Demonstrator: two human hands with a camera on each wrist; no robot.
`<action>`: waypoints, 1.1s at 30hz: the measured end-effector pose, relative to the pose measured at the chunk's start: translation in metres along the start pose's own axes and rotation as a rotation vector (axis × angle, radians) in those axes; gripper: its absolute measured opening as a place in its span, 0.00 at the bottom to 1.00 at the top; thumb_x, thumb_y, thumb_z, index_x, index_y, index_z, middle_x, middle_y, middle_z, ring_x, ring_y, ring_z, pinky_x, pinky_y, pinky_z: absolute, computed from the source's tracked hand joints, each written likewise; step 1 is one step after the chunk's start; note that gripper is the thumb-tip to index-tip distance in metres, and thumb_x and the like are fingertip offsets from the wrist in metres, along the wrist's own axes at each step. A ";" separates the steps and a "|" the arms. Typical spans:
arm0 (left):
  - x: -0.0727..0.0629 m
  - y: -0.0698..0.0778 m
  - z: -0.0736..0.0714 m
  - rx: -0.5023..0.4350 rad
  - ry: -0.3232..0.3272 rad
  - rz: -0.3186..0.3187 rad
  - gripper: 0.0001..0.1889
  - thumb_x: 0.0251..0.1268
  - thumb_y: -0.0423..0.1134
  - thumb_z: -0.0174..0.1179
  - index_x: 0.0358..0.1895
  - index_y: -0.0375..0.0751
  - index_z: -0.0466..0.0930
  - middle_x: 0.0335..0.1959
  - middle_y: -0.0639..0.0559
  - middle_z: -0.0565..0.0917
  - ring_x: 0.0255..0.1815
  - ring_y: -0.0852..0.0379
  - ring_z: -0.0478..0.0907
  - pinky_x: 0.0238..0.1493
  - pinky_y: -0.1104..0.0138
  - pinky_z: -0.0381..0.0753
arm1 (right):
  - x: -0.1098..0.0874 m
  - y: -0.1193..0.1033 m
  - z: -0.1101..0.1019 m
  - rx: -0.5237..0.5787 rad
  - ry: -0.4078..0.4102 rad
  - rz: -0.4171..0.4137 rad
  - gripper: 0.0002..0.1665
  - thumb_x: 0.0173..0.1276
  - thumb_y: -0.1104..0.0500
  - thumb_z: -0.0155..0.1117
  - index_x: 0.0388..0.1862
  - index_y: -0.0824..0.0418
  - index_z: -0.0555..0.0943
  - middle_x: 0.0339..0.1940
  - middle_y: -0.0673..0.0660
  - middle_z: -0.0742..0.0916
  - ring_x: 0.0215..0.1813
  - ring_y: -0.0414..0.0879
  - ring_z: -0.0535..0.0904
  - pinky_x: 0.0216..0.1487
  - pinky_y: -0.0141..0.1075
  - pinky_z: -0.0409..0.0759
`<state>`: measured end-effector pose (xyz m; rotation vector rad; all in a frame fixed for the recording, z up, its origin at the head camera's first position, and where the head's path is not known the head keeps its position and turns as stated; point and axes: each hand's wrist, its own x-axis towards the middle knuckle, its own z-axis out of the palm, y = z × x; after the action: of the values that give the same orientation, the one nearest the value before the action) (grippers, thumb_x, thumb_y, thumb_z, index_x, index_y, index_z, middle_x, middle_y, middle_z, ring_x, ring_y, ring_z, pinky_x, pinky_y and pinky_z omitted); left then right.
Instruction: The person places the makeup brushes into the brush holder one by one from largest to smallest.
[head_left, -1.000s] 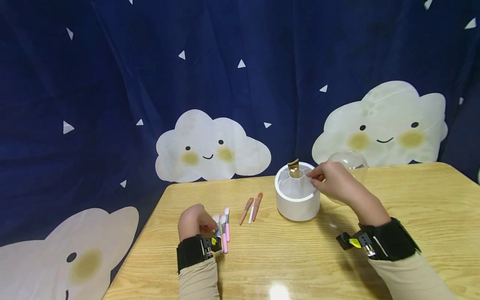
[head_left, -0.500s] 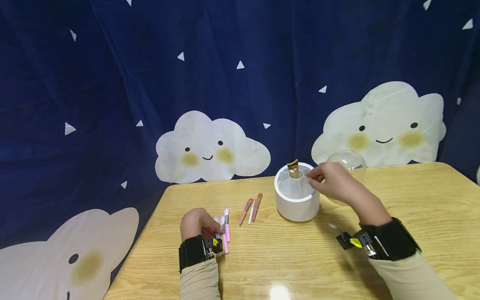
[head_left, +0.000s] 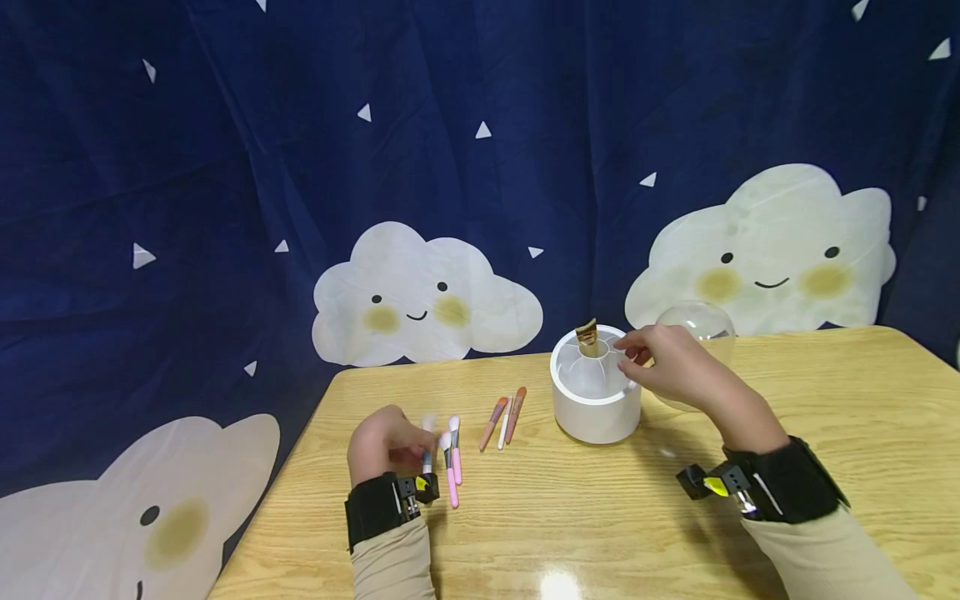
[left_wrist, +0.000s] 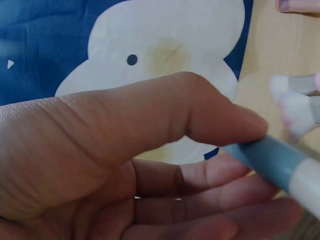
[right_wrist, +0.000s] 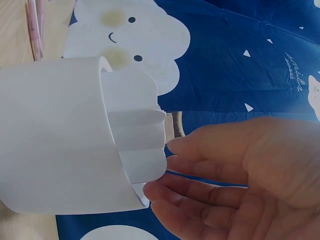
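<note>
My left hand [head_left: 386, 442] pinches a makeup brush [left_wrist: 285, 165] with a blue and white handle between thumb and fingers. In the head view its pale bristles are blurred. Just right of it lie two pink-handled makeup brushes [head_left: 450, 471] with white bristles. My right hand [head_left: 663, 358] is at the right rim of a white round brush holder [head_left: 596, 417]. Its fingertips are beside the clear-white divider [right_wrist: 135, 130], thumb and fingers slightly apart, with nothing seen between them. From the holder's centre rises a gold brush [head_left: 587, 333] with dark bristle tips.
Two brown-pink brushes [head_left: 516, 414] and a thin white-handled one [head_left: 503, 427] lie between the left hand and the holder. A clear dome cover [head_left: 701, 321] stands behind the right hand. A blue curtain [head_left: 450, 167] hangs behind the table.
My left hand has taken hold of the blue and white brush and drawn it slightly left, away from the pink ones. My right hand stays at the holder, its fingertips a little more parted.
</note>
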<state>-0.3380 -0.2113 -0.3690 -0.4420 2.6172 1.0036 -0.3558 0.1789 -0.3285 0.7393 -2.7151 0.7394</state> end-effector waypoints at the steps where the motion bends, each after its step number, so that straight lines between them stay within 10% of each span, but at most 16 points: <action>1: -0.001 0.000 -0.001 -0.012 0.004 0.012 0.14 0.53 0.38 0.73 0.36 0.30 0.82 0.27 0.44 0.85 0.28 0.52 0.83 0.33 0.63 0.79 | 0.000 0.000 0.000 0.000 0.002 -0.001 0.14 0.64 0.64 0.68 0.44 0.74 0.86 0.32 0.58 0.88 0.35 0.50 0.84 0.40 0.46 0.82; 21: -0.002 0.040 0.006 -0.285 0.206 0.497 0.08 0.61 0.33 0.68 0.41 0.34 0.85 0.34 0.44 0.86 0.30 0.56 0.86 0.41 0.62 0.87 | -0.003 -0.010 -0.002 0.011 0.073 0.011 0.14 0.65 0.65 0.67 0.46 0.73 0.85 0.40 0.66 0.89 0.39 0.55 0.85 0.44 0.51 0.83; 33: -0.019 0.083 0.031 -0.394 0.170 0.794 0.07 0.62 0.33 0.70 0.43 0.38 0.87 0.35 0.48 0.88 0.37 0.52 0.88 0.42 0.63 0.86 | -0.001 -0.023 0.008 0.123 0.237 -0.001 0.12 0.66 0.67 0.66 0.47 0.73 0.83 0.43 0.68 0.87 0.43 0.59 0.86 0.47 0.53 0.84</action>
<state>-0.3481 -0.1282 -0.3343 0.5161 2.7764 1.7950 -0.3435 0.1584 -0.3260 0.6339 -2.4744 0.9370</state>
